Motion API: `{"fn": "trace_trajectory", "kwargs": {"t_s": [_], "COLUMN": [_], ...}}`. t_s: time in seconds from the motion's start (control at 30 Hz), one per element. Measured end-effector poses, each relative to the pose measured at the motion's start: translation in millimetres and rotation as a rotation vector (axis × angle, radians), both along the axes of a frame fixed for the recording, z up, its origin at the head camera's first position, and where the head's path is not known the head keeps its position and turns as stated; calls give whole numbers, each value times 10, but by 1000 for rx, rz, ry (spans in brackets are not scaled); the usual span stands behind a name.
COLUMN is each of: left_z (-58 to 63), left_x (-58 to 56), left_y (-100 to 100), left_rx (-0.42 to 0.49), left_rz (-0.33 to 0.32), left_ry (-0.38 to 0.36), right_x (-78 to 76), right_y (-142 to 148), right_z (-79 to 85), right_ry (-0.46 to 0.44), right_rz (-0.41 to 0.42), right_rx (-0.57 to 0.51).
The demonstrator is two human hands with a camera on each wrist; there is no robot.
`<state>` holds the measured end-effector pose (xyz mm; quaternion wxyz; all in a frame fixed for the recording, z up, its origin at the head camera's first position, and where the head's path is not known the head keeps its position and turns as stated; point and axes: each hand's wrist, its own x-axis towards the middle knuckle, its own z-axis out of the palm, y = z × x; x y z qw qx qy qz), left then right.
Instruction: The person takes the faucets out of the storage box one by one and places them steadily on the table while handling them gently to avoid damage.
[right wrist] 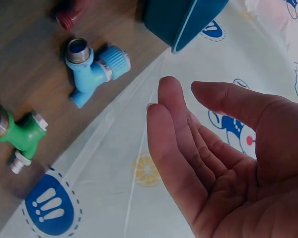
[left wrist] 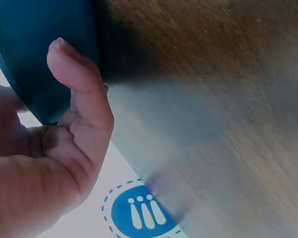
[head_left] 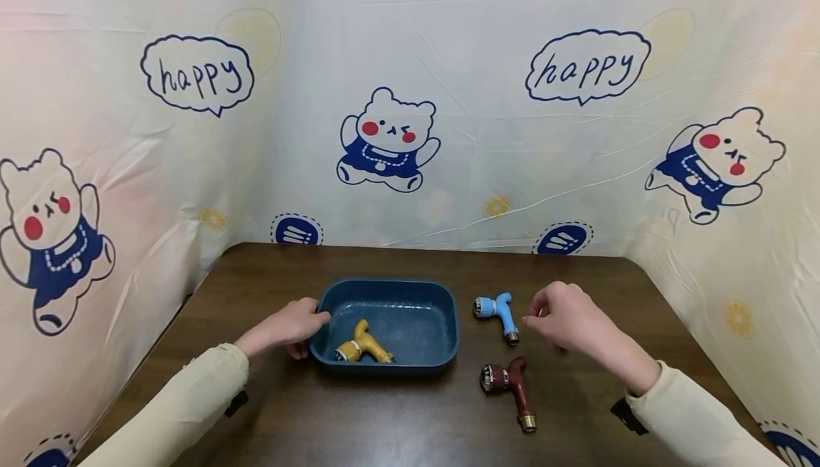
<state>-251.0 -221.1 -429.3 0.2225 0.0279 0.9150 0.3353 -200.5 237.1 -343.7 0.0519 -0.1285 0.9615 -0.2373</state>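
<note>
At the left end of a dark blue basin (head_left: 416, 328), my left hand (head_left: 291, 326) pinches the rim and wall between thumb and fingers. Inside the basin lies a yellow tap (head_left: 365, 342), near its front left. My right hand (head_left: 570, 319) hovers over the table with nothing in it, fingers loosely bent and thumb apart from them. Just left of that hand lies a light blue tap (head_left: 505, 314), and nearer me a dark red tap (head_left: 519, 396). A green tap (right wrist: 26, 131) shows in the right wrist view; the right hand hides it in the head view.
The brown wooden table (head_left: 384, 424) carries everything. A pale printed curtain (head_left: 474, 189) with bears and "happy" bubbles hangs behind the table and along both sides.
</note>
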Motion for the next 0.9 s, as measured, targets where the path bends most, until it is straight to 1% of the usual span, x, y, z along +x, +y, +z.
{"fn": "trace_trajectory", "kwargs": {"t_s": [0.17,0.33,0.57,0.67,0.8,0.9], "left_z": [-18,-46,-76,-73,-105,-143], "left_x": [8,27,48,63,66,65], "left_y": [-11,-6,-5,-1,2,5], "left_rx": [29,45,71,84,93,96], "left_rz": [-14,-8,0,-12,-17,-7], "left_ry": [-15,-18,6,17,33,47], "right_x": [-42,-75,-113,-134,-163,-178], "right_y": [-47,-100,-178,-207,-247,-277], "right_z": [49,99,124,112,107,114], "right_ry": [24,64,66,63,64,67], "right_rz": [34,54,58,62,64,72], "right_rx": [19,64,83,80,90,101]}}
